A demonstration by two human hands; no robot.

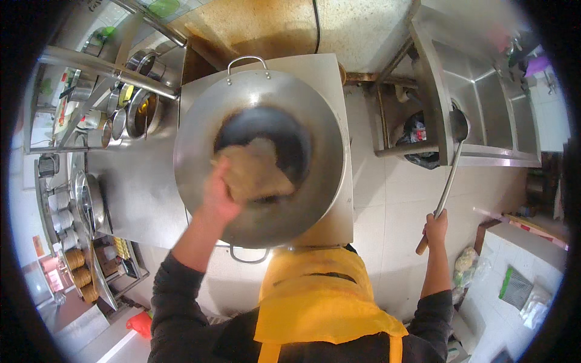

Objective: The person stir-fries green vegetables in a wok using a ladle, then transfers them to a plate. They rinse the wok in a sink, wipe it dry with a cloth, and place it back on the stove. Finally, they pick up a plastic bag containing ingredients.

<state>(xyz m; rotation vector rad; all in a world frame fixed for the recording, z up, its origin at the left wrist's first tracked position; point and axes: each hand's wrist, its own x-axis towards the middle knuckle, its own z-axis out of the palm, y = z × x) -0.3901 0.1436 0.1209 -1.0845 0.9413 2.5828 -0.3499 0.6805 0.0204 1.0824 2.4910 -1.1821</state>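
Before me a large metal wok [195, 136] with two loop handles sits on a steel stove top [342, 227]. My left hand [222, 195] grips a brown cloth [258, 174], blurred, over the lower middle of the wok; whether the cloth touches the metal I cannot tell. Out to the right, my right hand [435, 227] is closed around the wooden-ended handle of a long ladle [450, 179]. The ladle's dark bowl [459, 125] is over the near left edge of the steel sink.
A steel sink [494, 109] stands at the right, a bin with a black liner [422, 156] beneath it. To the left, a steel counter [140, 195] holds several metal pots [144, 113] under a pipe rack. Stacked bowls [61, 218] stand on a far-left shelf.
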